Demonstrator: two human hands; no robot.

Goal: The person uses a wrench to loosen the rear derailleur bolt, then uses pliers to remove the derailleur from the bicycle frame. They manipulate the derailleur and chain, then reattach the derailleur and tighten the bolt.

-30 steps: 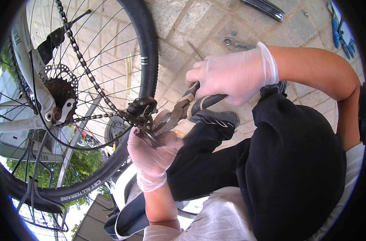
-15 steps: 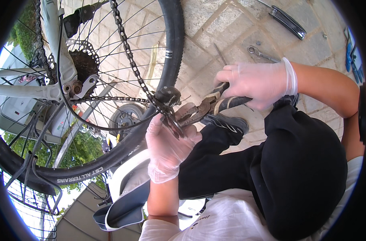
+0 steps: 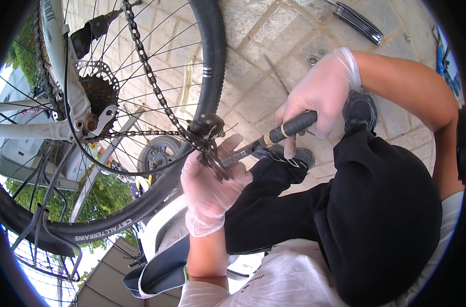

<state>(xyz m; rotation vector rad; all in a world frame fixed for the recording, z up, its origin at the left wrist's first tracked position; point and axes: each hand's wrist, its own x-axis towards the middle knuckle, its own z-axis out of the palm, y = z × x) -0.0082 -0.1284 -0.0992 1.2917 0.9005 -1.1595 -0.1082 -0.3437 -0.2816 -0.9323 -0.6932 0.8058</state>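
My left hand (image 3: 210, 194), in a clear glove, grips the lower part of a rear derailleur (image 3: 204, 125), which hangs on the bicycle chain (image 3: 151, 77). The jaws of a pair of pliers (image 3: 294, 126) reach into the derailleur beside my left fingers. My gloved right hand (image 3: 320, 94) is wrapped over the plier handles, whose black grips have tan bands. Left of both hands is the bicycle's rear wheel (image 3: 212, 56), with a rusty cassette (image 3: 100, 92), a brake disc and a pale frame tube (image 3: 33, 128). Where the plier tips bite is too small to make out.
On the paving (image 3: 263, 30) lie a folding tool (image 3: 358, 23), a partly hidden wrench (image 3: 312, 60), a thin rod (image 3: 276, 71) and blue gloves (image 3: 442, 66). My dark-trousered legs (image 3: 376, 220) and shoes (image 3: 360, 112) are below. A small wheel (image 3: 158, 153) shows behind the spokes.
My right hand has turned, its fingers now curling down round the handles, and the pliers lie at a different angle. My left hand stays on the derailleur; the whole view has shifted slightly.
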